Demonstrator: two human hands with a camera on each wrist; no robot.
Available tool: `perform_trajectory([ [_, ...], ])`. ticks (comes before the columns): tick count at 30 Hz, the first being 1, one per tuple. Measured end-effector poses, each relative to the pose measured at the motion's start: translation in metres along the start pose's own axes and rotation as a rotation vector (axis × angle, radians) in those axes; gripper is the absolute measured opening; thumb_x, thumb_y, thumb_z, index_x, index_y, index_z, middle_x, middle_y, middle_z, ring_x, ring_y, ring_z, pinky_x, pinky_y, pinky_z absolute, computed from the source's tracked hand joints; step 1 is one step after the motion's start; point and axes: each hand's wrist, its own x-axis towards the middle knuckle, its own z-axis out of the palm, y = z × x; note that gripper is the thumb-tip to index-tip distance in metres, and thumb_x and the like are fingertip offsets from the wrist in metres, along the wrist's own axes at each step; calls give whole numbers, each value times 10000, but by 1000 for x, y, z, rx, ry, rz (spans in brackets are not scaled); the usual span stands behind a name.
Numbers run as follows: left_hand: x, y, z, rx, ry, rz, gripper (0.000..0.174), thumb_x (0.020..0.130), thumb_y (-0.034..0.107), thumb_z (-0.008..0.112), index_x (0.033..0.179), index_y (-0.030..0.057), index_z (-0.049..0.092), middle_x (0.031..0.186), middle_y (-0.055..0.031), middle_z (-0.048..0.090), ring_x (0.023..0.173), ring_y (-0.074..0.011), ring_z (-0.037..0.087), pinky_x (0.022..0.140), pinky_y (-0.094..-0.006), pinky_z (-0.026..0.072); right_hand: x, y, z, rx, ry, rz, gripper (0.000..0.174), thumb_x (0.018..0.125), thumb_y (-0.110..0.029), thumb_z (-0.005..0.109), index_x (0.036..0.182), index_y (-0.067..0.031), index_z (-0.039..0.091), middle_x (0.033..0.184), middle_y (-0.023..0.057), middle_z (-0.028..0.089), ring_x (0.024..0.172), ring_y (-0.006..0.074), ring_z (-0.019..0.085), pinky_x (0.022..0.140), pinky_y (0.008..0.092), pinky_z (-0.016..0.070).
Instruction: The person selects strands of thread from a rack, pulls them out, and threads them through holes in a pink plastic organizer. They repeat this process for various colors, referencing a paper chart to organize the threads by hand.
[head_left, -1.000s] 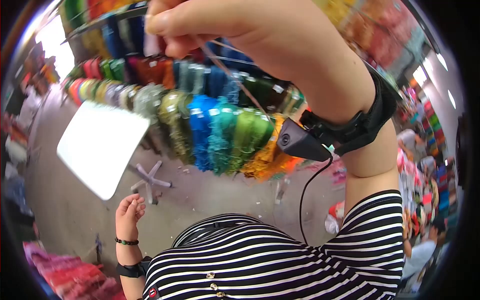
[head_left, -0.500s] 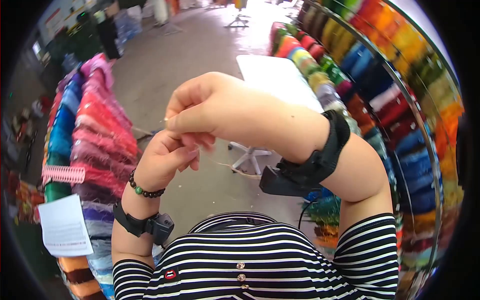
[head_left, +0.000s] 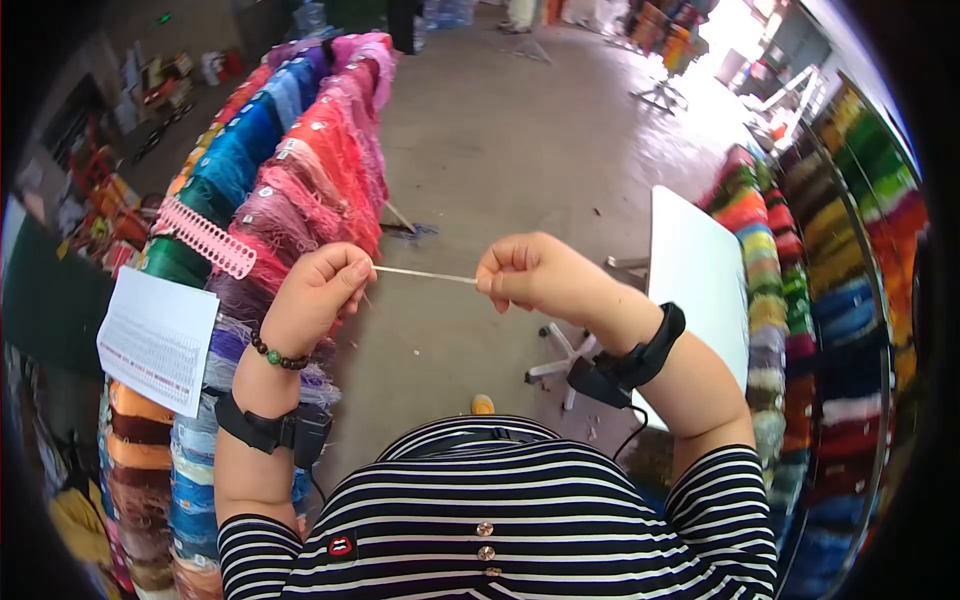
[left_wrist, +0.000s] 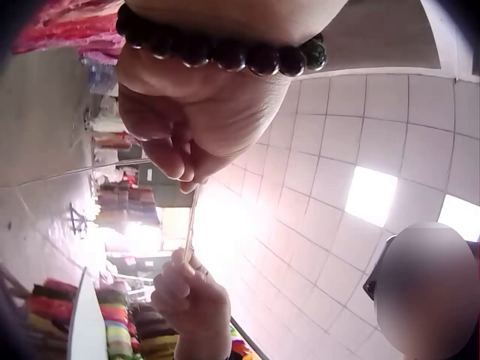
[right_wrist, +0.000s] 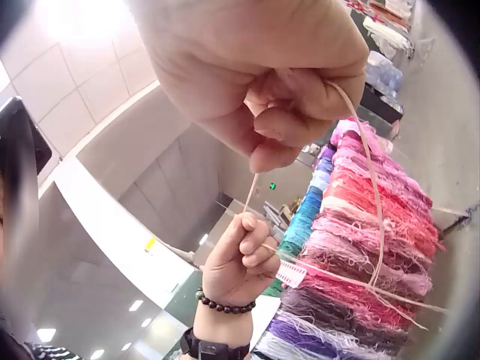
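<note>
The left hand [head_left: 315,294] and right hand [head_left: 527,272] pinch a thin, pale thread [head_left: 425,274], straight between them above the grey floor [head_left: 460,165] — probably light, soft and limp, best gripped at that span's ends.

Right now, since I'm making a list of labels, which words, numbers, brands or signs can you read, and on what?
None can be read.
Paper sheet: rows of print and a reddish line, too small and blurred.
White tags on the pink yarn: too small.
Green light in the right wrist view: too small to tell whether it's a sign.
</note>
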Motion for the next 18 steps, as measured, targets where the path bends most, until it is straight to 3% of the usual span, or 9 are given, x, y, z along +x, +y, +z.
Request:
perform_trajectory([
  [8, 23, 4, -17, 57, 82, -165, 158, 968, 247, 527, 875, 120, 535, 701, 64, 486, 583, -22, 432, 506, -164, 319, 79, 37, -23, -31, -155, -40, 102, 879, -164, 607, 857, -75, 650, 696, -33, 597, 583, 26, 434, 517, 209, 351],
  [11, 18, 6, -37, -40, 154, -226, 155, 961, 219, 537, 861, 102, 553, 722, 64, 492, 572, -21, 406, 516, -166, 319, 126, 63, -12, -71, -166, -119, 119, 864, -162, 610, 852, -50, 647, 701, 21, 638, 633, 101, 540, 597, 283, 440],
  [14, 13, 2, -59, -102, 234, -200, 136, 952, 215, 550, 888, 98, 576, 717, 56, 510, 560, -20, 397, 504, -159, 305, 166, 76, 6, -155, -236, -218, 140, 865, -177, 613, 876, -45, 659, 730, 52, 658, 704, 159, 603, 659, 305, 472],
  [17, 15, -13, -69, -16, 363, -184, 115, 939, 192, 568, 921, 84, 604, 703, 50, 520, 575, -16, 406, 514, -159, 306, 191, 54, 29, -536, -205, -368, 253, 865, -223, 624, 1033, -35, 647, 896, 111, 676, 870, 217, 639, 781, 313, 488],
  [18, 17, -16, -73, 11, 352, -176, 118, 921, 164, 592, 931, 54, 634, 687, 51, 529, 585, -37, 445, 531, -172, 350, 203, 44, 40, -455, -200, -462, 329, 888, -250, 608, 1131, -30, 591, 1010, 122, 642, 968, 211, 599, 840, 318, 467],
])
